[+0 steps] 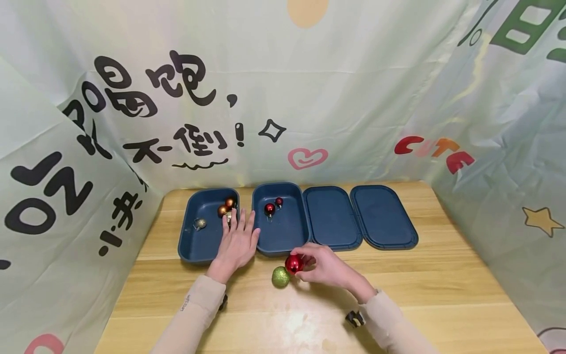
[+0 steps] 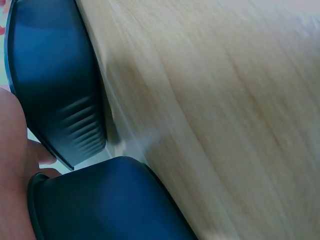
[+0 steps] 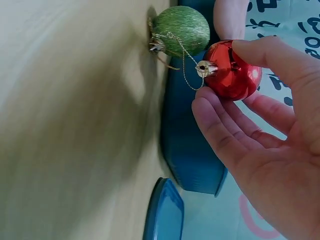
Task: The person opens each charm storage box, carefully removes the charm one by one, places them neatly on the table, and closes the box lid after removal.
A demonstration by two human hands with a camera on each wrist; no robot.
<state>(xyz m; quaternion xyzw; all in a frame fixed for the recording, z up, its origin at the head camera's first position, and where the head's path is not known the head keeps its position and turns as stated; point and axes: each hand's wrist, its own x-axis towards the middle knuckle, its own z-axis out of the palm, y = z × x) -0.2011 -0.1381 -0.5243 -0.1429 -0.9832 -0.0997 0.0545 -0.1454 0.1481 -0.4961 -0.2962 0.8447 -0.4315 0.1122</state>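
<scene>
My right hand (image 1: 325,265) pinches a shiny red Christmas ball (image 1: 294,264) between thumb and fingers. Its gold cap and string loop show in the right wrist view. Beside it, a glittery green Christmas ball (image 1: 280,277) rests on the table in front of the boxes. My left hand (image 1: 239,244) lies over the right wall of the left blue box (image 1: 187,243), fingers stretched and spread. Just at its fingertips, a gold ball (image 1: 228,215) is partly hidden. In that box are also two copper balls (image 1: 222,211) and a small pale gold ball (image 1: 201,223).
A second blue box (image 1: 283,238) stands to the right, holding a red ball (image 1: 269,209) and a smaller dark red ball (image 1: 279,201). Two flat blue lids (image 1: 332,216) lie right of it on the wooden table (image 1: 442,275). Printed cloth hangs around the back and sides.
</scene>
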